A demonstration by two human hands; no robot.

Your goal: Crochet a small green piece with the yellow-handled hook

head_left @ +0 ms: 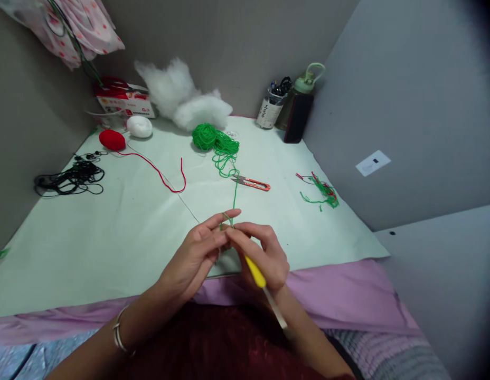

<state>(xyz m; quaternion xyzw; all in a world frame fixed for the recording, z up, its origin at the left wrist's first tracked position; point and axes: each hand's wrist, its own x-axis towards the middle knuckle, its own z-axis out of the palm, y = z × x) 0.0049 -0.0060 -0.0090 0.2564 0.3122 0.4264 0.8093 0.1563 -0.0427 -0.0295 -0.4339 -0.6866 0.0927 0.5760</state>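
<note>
My right hand (266, 253) is closed around a crochet hook (256, 272) with a yellow grip; its pale rear end sticks out below the palm. The hook's tip is hidden between my fingers. Beside it, my left hand (197, 250) pinches green yarn, with a strand looped over the raised index finger. The fingertips of both hands meet, and the small piece of work between them is mostly covered. From there the green yarn (234, 196) runs up to a green ball (204, 137) with loose coils. A thin pale thread (187, 207) also leads toward my left hand.
Orange-handled thread snips (253, 183) lie just beyond my hands. Red yarn (112, 140), a white ball (139, 126) and tangled black cord (76, 177) are at left. White stuffing (181, 97), a pen cup (270, 108) and a bottle (304, 87) stand behind; yarn scraps (327, 192) lie right.
</note>
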